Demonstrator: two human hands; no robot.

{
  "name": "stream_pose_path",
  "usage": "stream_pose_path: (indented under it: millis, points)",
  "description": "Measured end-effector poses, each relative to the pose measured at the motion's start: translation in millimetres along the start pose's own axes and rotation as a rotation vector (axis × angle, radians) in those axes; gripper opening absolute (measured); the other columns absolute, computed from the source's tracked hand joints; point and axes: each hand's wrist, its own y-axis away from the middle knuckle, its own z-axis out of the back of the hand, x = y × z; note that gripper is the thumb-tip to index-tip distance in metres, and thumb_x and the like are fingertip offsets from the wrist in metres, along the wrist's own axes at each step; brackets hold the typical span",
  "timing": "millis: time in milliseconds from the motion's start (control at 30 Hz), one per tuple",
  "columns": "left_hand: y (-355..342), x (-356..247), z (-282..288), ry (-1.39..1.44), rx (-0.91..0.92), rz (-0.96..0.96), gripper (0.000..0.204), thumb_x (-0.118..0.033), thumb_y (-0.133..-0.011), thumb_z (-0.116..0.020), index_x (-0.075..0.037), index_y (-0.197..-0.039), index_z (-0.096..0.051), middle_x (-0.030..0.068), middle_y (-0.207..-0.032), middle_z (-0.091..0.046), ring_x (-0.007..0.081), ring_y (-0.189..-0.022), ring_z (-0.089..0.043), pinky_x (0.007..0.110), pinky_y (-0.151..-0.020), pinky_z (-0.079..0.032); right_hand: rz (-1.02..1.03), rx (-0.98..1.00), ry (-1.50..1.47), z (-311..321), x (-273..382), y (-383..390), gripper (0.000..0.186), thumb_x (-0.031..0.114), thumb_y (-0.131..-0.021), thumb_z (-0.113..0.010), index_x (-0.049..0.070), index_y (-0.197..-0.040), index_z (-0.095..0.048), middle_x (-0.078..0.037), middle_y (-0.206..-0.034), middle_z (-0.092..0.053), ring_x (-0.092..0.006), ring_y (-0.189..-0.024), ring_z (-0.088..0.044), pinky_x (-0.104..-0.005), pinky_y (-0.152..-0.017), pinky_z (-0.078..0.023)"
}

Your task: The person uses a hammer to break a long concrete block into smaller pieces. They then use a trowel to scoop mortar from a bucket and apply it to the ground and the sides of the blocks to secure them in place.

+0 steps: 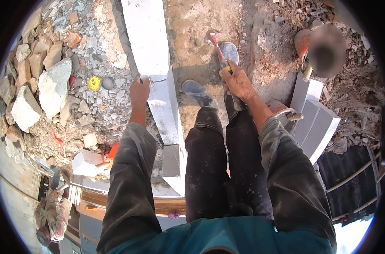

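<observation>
Gripping hammer (219, 52) in closed, outstretched right hand (240, 83). Extending half-curled left hand (139, 90) beside white block (162, 95) — can't tell its hold.

right fingers (228, 77) around hammer (219, 50) | left fingers (137, 81) at edge of white block row (164, 95) | rubble (55, 86) at left

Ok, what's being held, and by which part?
The right hand holds the hammer by its handle; whether the left hand holds anything is unclear.
</observation>
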Motion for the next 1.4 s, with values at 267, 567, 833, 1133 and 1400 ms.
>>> stream_pose_path:
  millis: [267,567,833,1133,1400]
  points:
    - [-2.4,-12.8,17.1,-0.106,0.06,0.016,0.057,-0.027,-0.085,-0.065,0.01,-0.126,-0.053,0.0298,-0.111,-0.064,0.0358,-0.103,-0.064,0.038,-0.089,-0.048,0.11,0.077,0.31,-93.3,-73.5,-42.0,0.063,0.024,-0.085,-0.054,-0.005,-0.139,-0.037,-0.031,-0.101,-0.063,-0.0395,-0.094,-0.064,-0.0437,-0.083,-0.05]
    - [-1.1,-7.9,27.3,0.068,0.054,0.017,0.046,-0.025,-0.086,-0.064,0.011,-0.115,-0.059,0.021,-0.093,-0.069,0.0253,-0.083,-0.065,0.036,-0.075,-0.049,0.09,0.25,0.216,-91.3,-43.2,3.7,0.066,0.022,-0.084,-0.055,-0.003,-0.142,-0.035,-0.033,-0.109,-0.061,-0.044,-0.102,-0.061,-0.0448,-0.09,-0.047]
    - [-0.5,-13.9,-0.1,-0.078,-0.056,-0.021,0.064,-0.029,-0.084,-0.063,0.005,-0.136,-0.048,0.0231,-0.103,-0.068,0.0257,-0.088,-0.066,0.036,-0.079,-0.049,0.03,-0.341,0.596,91.5,-121.1,59.0,0.064,0.018,-0.082,-0.057,0.003,-0.141,-0.036,-0.03,-0.106,-0.062,-0.0462,-0.101,-0.06,-0.0499,-0.088,-0.048]
    - [4.1,-18.6,26.7,0.249,0.0,0.204,0.068,-0.02,-0.082,-0.067,0.004,-0.141,-0.043,0.0171,-0.108,-0.067,0.0192,-0.085,-0.065,0.032,-0.067,-0.054,0.208,-1.178,0.756,250.0,-160.5,10.5,0.048,0.026,-0.088,-0.064,0.001,-0.126,-0.049,-0.027,-0.116,-0.052,-0.0458,-0.109,-0.05,-0.0524,-0.094,-0.041]
    - [3.6,-41.2,22.2,0.017,0.047,0.185,0.067,-0.025,-0.08,-0.069,0.004,-0.136,-0.048,0.0276,-0.119,-0.062,0.0298,-0.101,-0.066,0.036,-0.085,-0.051,0.108,-0.973,0.121,312.0,-161.0,27.0,0.035,0.031,-0.085,-0.058,-0.001,-0.1,-0.059,-0.007,-0.076,-0.058,-0.0161,-0.067,-0.056,-0.0319,-0.063,-0.047]
